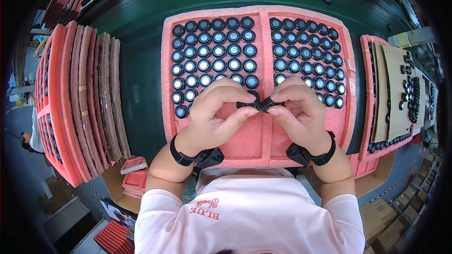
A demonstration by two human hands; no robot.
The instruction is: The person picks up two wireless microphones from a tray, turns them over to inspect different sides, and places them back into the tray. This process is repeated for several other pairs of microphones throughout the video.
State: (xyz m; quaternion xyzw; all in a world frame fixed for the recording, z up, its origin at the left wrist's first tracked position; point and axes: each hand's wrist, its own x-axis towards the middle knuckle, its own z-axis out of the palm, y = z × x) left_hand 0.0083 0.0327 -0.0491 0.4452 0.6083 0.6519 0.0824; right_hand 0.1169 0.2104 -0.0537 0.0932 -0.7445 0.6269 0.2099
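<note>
My left hand [219,110] pinches a small black part [248,104] between thumb and fingers. Facing it, my right hand [301,110] grips another small black part [269,104] the same way. The two parts meet edge to edge or nearly so; I cannot tell whether they are joined. Both hands are over the middle divider of a pink foam tray [266,42]. Rows of round black pieces with pale centres [219,51] fill much of its two compartments, and my hands cover some of them. Black bands with small dark modules circle both wrists.
The tray rests on a dark green tabletop [146,42]. Pink foam trays [89,99] stand stacked on edge at left. At right, a pink tray [365,127] bears brown cardboard sheets [393,89] and black pieces. A loose black piece [327,0] lies at the back.
</note>
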